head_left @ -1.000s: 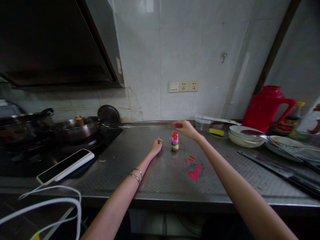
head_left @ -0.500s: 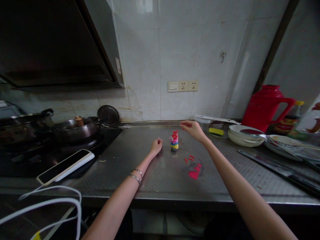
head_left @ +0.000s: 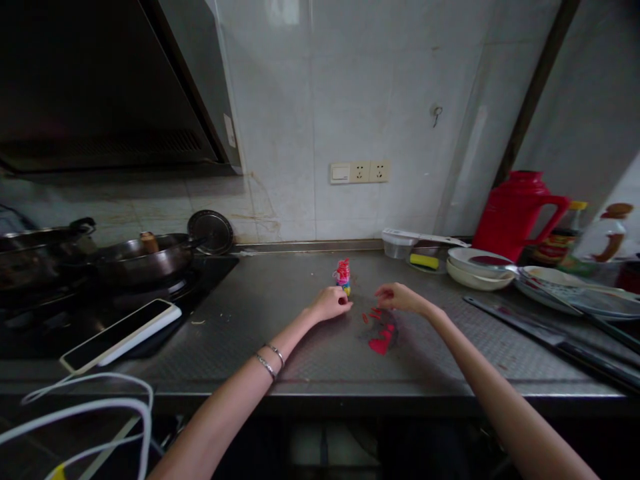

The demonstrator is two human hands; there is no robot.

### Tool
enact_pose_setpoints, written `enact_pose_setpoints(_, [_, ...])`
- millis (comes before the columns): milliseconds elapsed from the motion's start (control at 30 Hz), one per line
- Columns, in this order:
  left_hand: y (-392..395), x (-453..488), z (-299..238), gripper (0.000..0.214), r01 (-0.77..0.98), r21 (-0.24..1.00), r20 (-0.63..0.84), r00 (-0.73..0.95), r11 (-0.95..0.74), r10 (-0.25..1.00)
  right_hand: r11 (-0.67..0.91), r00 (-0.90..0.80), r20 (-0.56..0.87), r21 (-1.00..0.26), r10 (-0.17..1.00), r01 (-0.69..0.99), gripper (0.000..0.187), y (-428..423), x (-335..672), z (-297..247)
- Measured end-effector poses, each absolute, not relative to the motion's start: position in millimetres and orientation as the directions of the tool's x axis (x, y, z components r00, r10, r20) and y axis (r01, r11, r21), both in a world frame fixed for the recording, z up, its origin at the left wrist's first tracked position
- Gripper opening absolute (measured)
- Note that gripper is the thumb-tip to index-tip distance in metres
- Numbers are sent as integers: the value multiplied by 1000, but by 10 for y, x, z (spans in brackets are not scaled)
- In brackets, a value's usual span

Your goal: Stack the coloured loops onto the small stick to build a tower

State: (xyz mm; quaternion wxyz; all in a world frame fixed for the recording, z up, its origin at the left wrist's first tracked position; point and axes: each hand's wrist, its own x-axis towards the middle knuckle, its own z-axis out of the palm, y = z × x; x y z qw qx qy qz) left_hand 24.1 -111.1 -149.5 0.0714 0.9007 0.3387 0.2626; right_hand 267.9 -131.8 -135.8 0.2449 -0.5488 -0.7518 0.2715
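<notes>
A small stack of coloured pieces, pink on top with yellow and blue below, stands upright on the steel counter. My left hand rests just in front of it with curled fingers that touch its base. My right hand hovers low over several small red pieces, its fingers pinched together. A larger red patch lies on the counter just nearer to me.
A phone and white cables lie at the left front. Pans sit on the stove at left. On the right stand stacked plates, a yellow sponge, a red jug and a long knife.
My right hand came down from beside the top of the stack to the red pieces on the counter. My left hand shifted right, up against the stack's base.
</notes>
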Motion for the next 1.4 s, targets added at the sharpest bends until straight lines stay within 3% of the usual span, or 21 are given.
enact_pose_setpoints(167, [-1159, 484, -1531, 25, 537, 326, 282, 731, -778, 622, 225, -313, 4, -704, 950, 674, 35, -1329, 2646, -1435])
enact_pose_setpoints(367, [-1246, 553, -1506, 23, 508, 214, 225, 805, -834, 548, 214, -357, -38, -739, 933, 638, 42, -1369, 2583, -1445])
enact_pose_setpoints(567, [-1272, 518, -1471, 18, 518, 209, 229, 798, -829, 557, 235, -384, -61, -698, 921, 676, 44, -1430, 2517, -1397])
enact_pose_setpoints(733, [-1262, 456, -1261, 14, 489, 235, 319, 778, -840, 542, 257, -376, -49, -648, 925, 717, 41, -1424, 2491, -1412])
enact_pose_setpoints(933, [-1050, 253, -601, 12, 540, 337, 574, 532, -772, 622, 310, -375, -6, -551, 927, 775, 37, -1475, 2424, -1384])
enact_pose_setpoints(1100, [-837, 155, -396, 13, 602, 267, 624, 488, -753, 611, 348, -380, 36, -484, 924, 803, 35, -1500, 2365, -1384])
enact_pose_setpoints(1267, [-772, 208, -481, 12, 641, 243, 586, 501, -728, 637, 342, -376, 57, -554, 925, 759, 31, -1471, 2364, -1394])
enact_pose_setpoints(1400, [-752, 239, -530, 14, 664, 266, 567, 478, -699, 671, 385, -343, 200, -665, 918, 640, 29, -1451, 2313, -1291])
